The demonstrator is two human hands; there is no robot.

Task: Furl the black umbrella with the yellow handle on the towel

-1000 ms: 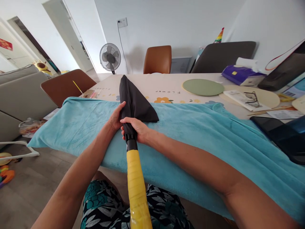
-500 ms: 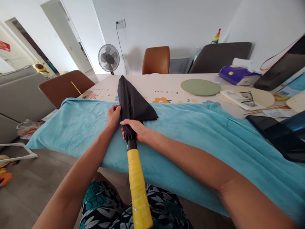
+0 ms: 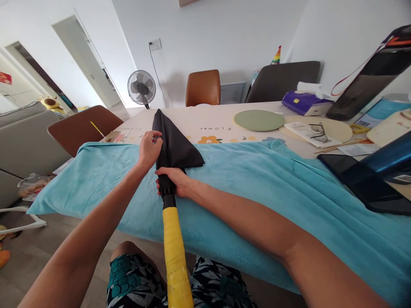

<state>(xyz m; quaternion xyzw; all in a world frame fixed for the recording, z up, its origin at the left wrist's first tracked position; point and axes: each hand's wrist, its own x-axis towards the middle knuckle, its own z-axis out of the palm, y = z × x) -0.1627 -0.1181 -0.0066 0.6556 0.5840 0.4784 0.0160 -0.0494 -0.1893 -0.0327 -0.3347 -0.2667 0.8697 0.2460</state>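
A folded black umbrella (image 3: pixel 171 143) lies with its pointed end away from me on a turquoise blanket. Its long handle, wrapped in yellow tape (image 3: pixel 176 256), runs back toward my lap. My right hand (image 3: pixel 175 180) is wrapped around the gathered black fabric just above the handle. At the left edge of the canopy is my left hand (image 3: pixel 150 149), its fingers curled in a pinch against the cloth; the fold between them is hard to see. On the right side, a loose flap of the canopy spreads out in a triangle.
The turquoise blanket (image 3: pixel 237 184) covers the table's near side. Farther right are a green oval mat (image 3: pixel 258 120), a purple tissue box (image 3: pixel 305 103), glasses (image 3: pixel 317 131), a black phone-like slab (image 3: pixel 359 182) and a blue bottle (image 3: pixel 391 158). Chairs and a fan (image 3: pixel 141 87) stand beyond.
My left hand has moved up along the canopy's left edge, from beside it onto the cloth. My right hand keeps its hold. The whole view has shifted slightly.
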